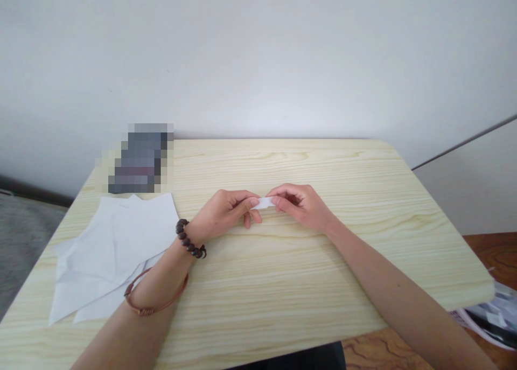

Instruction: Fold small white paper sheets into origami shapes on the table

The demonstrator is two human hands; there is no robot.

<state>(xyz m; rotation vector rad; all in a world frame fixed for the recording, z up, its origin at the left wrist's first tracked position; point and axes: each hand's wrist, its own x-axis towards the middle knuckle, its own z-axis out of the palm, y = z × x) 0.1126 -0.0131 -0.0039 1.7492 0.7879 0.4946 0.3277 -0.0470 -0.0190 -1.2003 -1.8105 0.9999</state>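
A small folded piece of white paper (pixel 264 202) is pinched between both hands just above the middle of the pale wooden table (pixel 307 284). My left hand (pixel 224 214) grips its left end with thumb and fingers closed; a dark bead bracelet and a copper bangle sit on that wrist and forearm. My right hand (pixel 301 204) pinches the right end, fingers curled. Most of the paper is hidden by the fingertips.
Several loose white paper sheets (pixel 109 251) lie spread on the table's left side. Behind them sits a blurred dark object (pixel 139 159) near the back edge. A white wall rises behind. Printed papers (pixel 490 316) lie below the table's right edge.
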